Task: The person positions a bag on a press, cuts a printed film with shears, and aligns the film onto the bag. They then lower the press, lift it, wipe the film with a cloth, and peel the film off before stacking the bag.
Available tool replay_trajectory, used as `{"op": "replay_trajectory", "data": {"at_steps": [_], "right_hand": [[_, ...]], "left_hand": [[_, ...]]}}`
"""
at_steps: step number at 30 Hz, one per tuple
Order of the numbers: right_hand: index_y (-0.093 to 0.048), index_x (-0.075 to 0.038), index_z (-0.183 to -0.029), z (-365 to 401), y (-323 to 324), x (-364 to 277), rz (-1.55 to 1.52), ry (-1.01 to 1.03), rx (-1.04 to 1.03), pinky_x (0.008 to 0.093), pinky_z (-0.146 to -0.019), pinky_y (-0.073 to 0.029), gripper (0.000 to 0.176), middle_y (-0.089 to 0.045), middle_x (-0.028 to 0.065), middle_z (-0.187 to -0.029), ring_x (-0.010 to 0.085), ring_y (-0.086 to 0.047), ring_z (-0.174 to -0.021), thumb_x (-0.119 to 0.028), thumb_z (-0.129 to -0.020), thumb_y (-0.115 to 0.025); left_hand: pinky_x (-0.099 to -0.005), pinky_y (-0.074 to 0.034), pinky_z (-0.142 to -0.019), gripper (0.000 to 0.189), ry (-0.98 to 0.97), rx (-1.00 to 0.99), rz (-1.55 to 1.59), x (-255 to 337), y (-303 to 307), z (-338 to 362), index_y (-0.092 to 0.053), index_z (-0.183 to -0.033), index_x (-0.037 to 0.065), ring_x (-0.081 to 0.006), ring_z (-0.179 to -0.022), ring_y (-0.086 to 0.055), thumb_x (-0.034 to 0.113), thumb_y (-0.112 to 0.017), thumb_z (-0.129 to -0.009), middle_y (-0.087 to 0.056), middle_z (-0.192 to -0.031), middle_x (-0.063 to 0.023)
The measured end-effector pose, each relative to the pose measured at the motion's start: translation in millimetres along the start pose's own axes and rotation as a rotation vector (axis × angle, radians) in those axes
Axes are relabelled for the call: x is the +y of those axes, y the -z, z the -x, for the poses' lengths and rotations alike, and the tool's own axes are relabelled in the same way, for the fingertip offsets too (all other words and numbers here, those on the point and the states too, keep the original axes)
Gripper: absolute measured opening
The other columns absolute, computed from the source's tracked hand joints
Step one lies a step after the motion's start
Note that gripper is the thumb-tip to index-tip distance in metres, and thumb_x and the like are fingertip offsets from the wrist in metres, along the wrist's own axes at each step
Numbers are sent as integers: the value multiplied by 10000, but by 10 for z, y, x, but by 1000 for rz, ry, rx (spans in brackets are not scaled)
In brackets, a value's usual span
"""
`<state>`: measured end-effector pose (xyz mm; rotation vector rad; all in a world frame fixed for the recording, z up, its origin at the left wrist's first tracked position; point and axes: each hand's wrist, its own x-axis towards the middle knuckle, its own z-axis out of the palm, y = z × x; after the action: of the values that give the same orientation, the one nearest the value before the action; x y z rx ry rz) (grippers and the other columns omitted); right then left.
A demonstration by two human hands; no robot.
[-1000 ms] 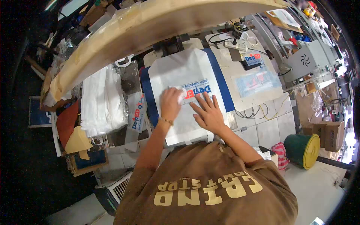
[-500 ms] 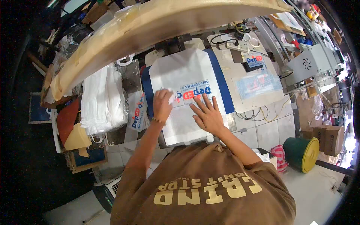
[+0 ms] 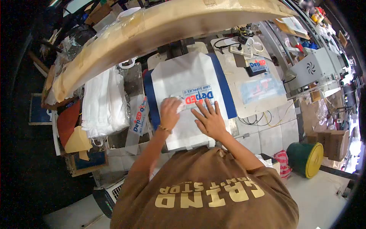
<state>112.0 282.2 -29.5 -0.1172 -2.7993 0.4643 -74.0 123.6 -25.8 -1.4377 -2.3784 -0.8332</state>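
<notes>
A white fabric bag (image 3: 183, 72) lies flat over a blue pad (image 3: 225, 89) in front of me. On the bag is a clear film with a red and blue DepED print (image 3: 196, 97), upside down from my side. My left hand (image 3: 170, 113), slightly blurred, is closed on a crumpled white wad (image 3: 180, 107) against the bag, at the print's left edge. Fingers spread, my right hand (image 3: 211, 122) rests flat on the bag, its fingertips over the print's lower right edge. Part of the lettering is hidden under the fingers.
Stacked white bags (image 3: 103, 103) sit at left, beside another printed film (image 3: 138, 116). To the right, a side table (image 3: 232, 68) carries films, a dark flat object (image 3: 256, 71), a power strip and tape. A long tan wrapped beam (image 3: 171, 26) arches overhead. A green bin (image 3: 299, 156) stands lower right.
My left hand has moved slightly right and toward me with the white wad, still at the print's left side. My right hand has stayed almost in place.
</notes>
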Motion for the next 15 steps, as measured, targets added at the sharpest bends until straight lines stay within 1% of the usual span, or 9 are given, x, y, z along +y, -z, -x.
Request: {"op": "replay_trajectory", "data": {"at_steps": [3,5,6,7,9,10,13,14,15], "right_hand": [[-560,-234,-1484,-14,6,3,2,-5,4,696,-1205,-178,495,-355,75,-1666,430,-251,-1545,-361,-1005,-563],[-558,-236,-1485,20,7,-43,5,3,1,694,-1206,-175,496,-350,72,-1669,428,-251,-1545,-366,-1007,-559],[-559,-238,-1485,11,12,-47,9,-2,-8,691,-1209,-170,495,-351,70,-1669,425,-252,-1546,-369,-1007,-558],[-560,-240,-1484,-12,26,-23,20,-7,-13,688,-1211,-165,495,-351,68,-1669,422,-252,-1547,-372,-1008,-557],[-563,-244,-1481,4,1,6,10,-1,-9,685,-1213,-160,492,-353,65,-1669,416,-245,-1551,-369,-1006,-561],[-566,-241,-1479,2,-1,1,-4,-4,0,684,-1214,-158,490,-358,67,-1666,416,-244,-1552,-367,-1006,-560],[-571,-235,-1473,0,-23,9,13,1,26,693,-1208,-172,493,-369,72,-1659,419,-250,-1548,-372,-999,-567],[-574,-233,-1470,2,-35,-9,46,18,42,703,-1201,-187,499,-375,75,-1655,423,-258,-1544,-380,-993,-574],[-574,-233,-1470,-8,-36,-27,45,24,42,703,-1201,-187,499,-375,75,-1655,423,-258,-1544,-380,-993,-574]], "left_hand": [[-463,-487,-923,366,43,1,-24,-178,57,-49,-711,-974,67,-359,-1031,-602,-57,-701,-630,-653,-1038,-114],[-469,-487,-966,414,84,61,33,-109,-88,-216,-724,-1024,58,-360,-1060,-608,-67,-702,-630,-662,-1085,-136],[-458,-493,-946,416,1,83,-18,-59,-176,-244,-730,-1025,63,-355,-1051,-615,-58,-705,-628,-667,-1077,-129],[-458,-493,-946,416,-1,91,-19,-67,-169,-224,-730,-1025,63,-355,-1051,-615,-58,-705,-628,-667,-1077,-129],[-472,-485,-884,400,-71,105,49,-33,-84,-13,-714,-989,70,-357,-1010,-606,-50,-711,-607,-656,-1025,-103],[-465,-485,-890,405,3,28,13,-119,57,62,-723,-1004,91,-353,-1039,-613,-28,-731,-617,-674,-1067,-92],[-456,-483,-904,391,90,-2,-108,-195,47,-103,-727,-997,109,-345,-1072,-619,-1,-756,-623,-677,-1071,-86],[-459,-476,-906,380,68,82,-45,-150,-81,-170,-726,-989,119,-335,-1054,-612,13,-767,-626,-657,-1028,-81],[-459,-476,-906,380,71,86,-49,-58,-97,-173,-726,-989,119,-335,-1054,-612,13,-767,-626,-657,-1028,-81]]}}
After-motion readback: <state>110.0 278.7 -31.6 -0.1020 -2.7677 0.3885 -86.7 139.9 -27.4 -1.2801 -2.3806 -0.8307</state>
